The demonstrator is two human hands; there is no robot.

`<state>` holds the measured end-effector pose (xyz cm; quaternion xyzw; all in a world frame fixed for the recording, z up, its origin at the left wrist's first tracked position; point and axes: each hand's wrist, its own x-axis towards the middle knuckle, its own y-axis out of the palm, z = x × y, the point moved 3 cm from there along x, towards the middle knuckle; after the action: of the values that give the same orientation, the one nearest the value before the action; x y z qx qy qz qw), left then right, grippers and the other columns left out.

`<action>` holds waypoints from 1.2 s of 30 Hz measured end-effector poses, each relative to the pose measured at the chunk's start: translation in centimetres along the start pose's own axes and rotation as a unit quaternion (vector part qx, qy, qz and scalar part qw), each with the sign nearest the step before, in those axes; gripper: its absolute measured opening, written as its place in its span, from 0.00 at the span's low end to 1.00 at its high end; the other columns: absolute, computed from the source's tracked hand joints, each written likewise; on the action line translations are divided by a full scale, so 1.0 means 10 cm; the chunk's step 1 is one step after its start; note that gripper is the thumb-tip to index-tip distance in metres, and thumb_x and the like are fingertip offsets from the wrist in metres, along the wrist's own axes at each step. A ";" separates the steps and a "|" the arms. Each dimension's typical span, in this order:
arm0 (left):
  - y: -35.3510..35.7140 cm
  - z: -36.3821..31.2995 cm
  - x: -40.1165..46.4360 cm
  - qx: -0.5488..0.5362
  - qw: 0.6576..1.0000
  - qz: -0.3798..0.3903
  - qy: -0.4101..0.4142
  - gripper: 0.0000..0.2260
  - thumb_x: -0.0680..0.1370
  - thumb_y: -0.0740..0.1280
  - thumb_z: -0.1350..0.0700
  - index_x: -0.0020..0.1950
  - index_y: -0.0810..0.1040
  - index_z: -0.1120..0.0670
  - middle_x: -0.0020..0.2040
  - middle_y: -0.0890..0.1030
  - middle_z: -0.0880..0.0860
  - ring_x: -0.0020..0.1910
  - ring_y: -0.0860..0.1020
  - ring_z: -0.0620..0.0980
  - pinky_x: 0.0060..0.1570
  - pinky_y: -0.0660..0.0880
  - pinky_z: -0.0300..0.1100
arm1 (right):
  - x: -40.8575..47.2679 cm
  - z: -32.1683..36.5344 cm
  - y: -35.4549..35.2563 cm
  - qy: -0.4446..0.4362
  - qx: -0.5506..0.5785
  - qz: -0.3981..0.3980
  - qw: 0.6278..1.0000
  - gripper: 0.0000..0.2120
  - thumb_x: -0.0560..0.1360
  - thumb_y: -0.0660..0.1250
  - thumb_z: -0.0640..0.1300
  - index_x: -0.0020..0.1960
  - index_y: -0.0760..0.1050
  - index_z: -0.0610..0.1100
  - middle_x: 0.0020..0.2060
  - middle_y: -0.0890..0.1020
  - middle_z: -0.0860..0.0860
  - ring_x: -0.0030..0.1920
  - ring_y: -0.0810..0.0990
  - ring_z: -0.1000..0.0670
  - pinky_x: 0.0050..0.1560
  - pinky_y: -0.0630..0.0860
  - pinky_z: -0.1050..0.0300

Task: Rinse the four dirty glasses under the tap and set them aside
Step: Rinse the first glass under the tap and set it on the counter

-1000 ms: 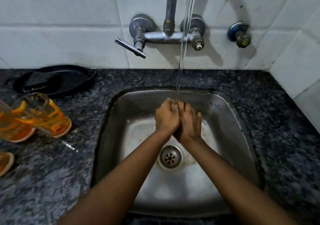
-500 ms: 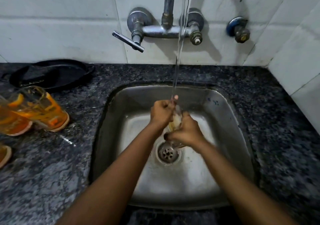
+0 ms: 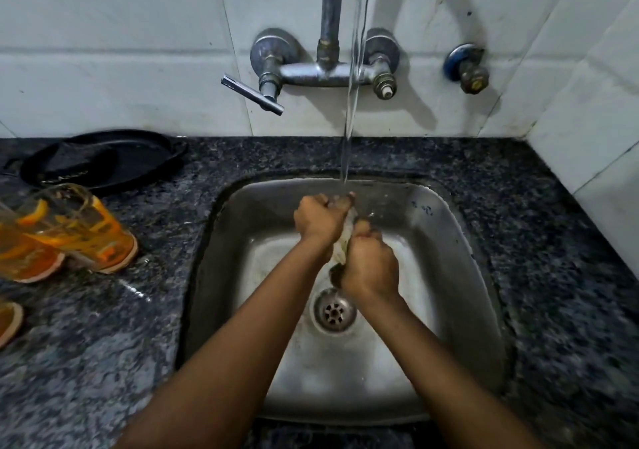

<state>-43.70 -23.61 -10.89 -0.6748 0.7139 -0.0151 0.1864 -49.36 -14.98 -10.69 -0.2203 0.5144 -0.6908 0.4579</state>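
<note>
Both hands are gripping one glass over the sink centre: left hand closed at the top, right hand below, hiding most of it. Water is running from 12 o'clock. Orange-patterned glasses are lying on the bench at 9 o'clock, partly cut off, beside a black pan.

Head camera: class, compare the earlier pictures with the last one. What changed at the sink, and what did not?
A second ago the hands were pressed together, hiding the glass. Now the left hand grips the top of the glass under the stream and the right hand has slid down to its base. The water runs as before; the glasses on the counter have not moved.
</note>
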 end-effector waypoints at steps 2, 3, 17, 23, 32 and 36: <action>-0.02 0.01 0.02 -0.057 0.998 0.008 0.006 0.19 0.68 0.75 0.52 0.24 0.67 0.53 0.28 0.73 0.55 0.30 0.70 0.51 0.36 0.74 0.49 | 0.03 -0.05 0.01 -0.017 0.123 0.056 0.991 0.32 0.63 0.76 0.46 0.61 0.66 0.42 0.50 0.79 0.44 0.48 0.80 0.42 0.43 0.74 0.55; -0.03 0.04 0.02 -0.115 0.993 0.035 0.005 0.20 0.68 0.75 0.55 0.24 0.67 0.52 0.26 0.71 0.55 0.29 0.68 0.50 0.33 0.72 0.47 | 0.06 -0.10 -0.02 0.000 0.272 0.121 0.955 0.26 0.64 0.76 0.43 0.58 0.69 0.42 0.46 0.81 0.44 0.44 0.81 0.44 0.44 0.76 0.53; -0.10 0.09 -0.04 -0.180 0.979 0.095 -0.008 0.11 0.67 0.75 0.56 0.38 0.76 0.59 0.34 0.74 0.59 0.35 0.74 0.53 0.38 0.74 0.46 | 0.05 -0.19 -0.01 0.019 0.504 0.284 0.816 0.20 0.67 0.73 0.37 0.57 0.72 0.41 0.43 0.83 0.42 0.39 0.83 0.45 0.41 0.80 0.51; -0.02 -0.07 -0.06 0.005 1.000 0.013 0.027 0.17 0.70 0.73 0.53 0.26 0.68 0.53 0.24 0.70 0.50 0.27 0.70 0.47 0.32 0.69 0.39 | 0.03 -0.05 -0.01 0.018 0.200 0.137 0.970 0.32 0.65 0.75 0.43 0.64 0.63 0.41 0.48 0.80 0.42 0.46 0.81 0.43 0.44 0.77 0.51; -0.17 0.10 0.01 -0.200 0.976 0.084 -0.002 0.07 0.70 0.72 0.59 0.38 0.75 0.60 0.30 0.69 0.56 0.29 0.67 0.49 0.29 0.67 0.39 | 0.08 -0.21 -0.09 0.034 0.550 0.335 0.764 0.17 0.69 0.69 0.32 0.57 0.72 0.40 0.43 0.83 0.39 0.39 0.83 0.42 0.45 0.81 0.46; -0.09 -0.06 -0.03 0.028 0.999 0.013 0.011 0.14 0.73 0.69 0.52 0.29 0.75 0.56 0.29 0.77 0.53 0.30 0.74 0.50 0.32 0.73 0.43 | 0.07 -0.02 -0.06 -0.052 0.004 0.054 0.997 0.28 0.65 0.75 0.42 0.61 0.65 0.41 0.51 0.79 0.42 0.50 0.80 0.42 0.48 0.76 0.52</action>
<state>-43.04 -23.54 -10.02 -0.6601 0.7237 -0.0399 0.1974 -50.09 -15.46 -10.34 -0.2261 0.4986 -0.6549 0.5210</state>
